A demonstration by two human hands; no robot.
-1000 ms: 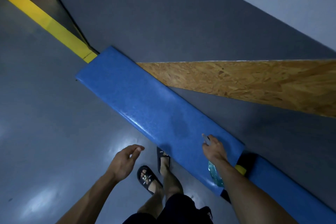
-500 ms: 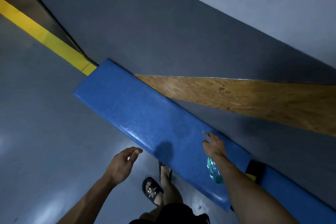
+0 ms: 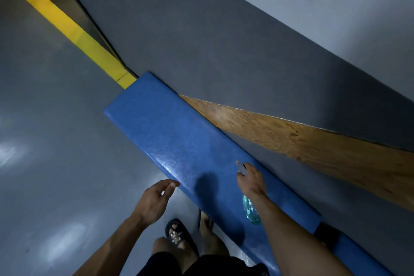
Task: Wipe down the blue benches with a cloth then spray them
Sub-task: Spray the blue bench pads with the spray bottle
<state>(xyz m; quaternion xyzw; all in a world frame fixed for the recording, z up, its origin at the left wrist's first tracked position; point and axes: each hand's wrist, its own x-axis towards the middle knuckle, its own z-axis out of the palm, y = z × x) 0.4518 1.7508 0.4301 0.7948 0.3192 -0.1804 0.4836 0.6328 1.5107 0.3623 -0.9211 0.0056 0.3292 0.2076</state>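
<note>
Your right hand (image 3: 252, 180) grips a spray bottle (image 3: 249, 208) over the blue bench (image 3: 179, 141), which runs along the wall. Your left hand (image 3: 154, 201) hangs loosely open, near the bench's left edge.

Gym-like hall: padded blue bench (image 3: 179, 141) along grey wall (image 3: 201, 40), glossy grey floor (image 3: 56, 141), yellow stripe (image 3: 74, 31).

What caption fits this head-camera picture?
Right hand holds a spray bottle over the blue bench; left hand hangs free.
</note>
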